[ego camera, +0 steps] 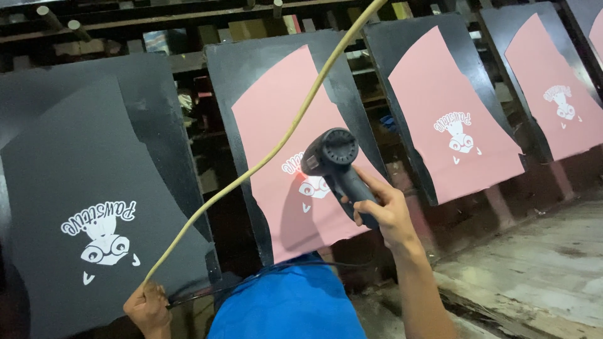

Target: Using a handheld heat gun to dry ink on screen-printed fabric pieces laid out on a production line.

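Observation:
My right hand [383,210] grips the handle of a black heat gun [330,154], whose body points at a white print on a pink fabric piece [276,119] lying on a black slanted board [251,59]. My left hand [147,307] is closed on a tan cord [251,169] that runs up and right out of the top of the frame. Beside my left hand lies a dark grey fabric piece [75,182] with a white print [103,235].
Further right stand two more black boards with pink printed pieces [452,119] [553,88]. A blue garment [289,304] fills the bottom centre. A grey concrete floor [534,270] lies at the lower right; a dark wooden frame [157,19] runs behind the boards.

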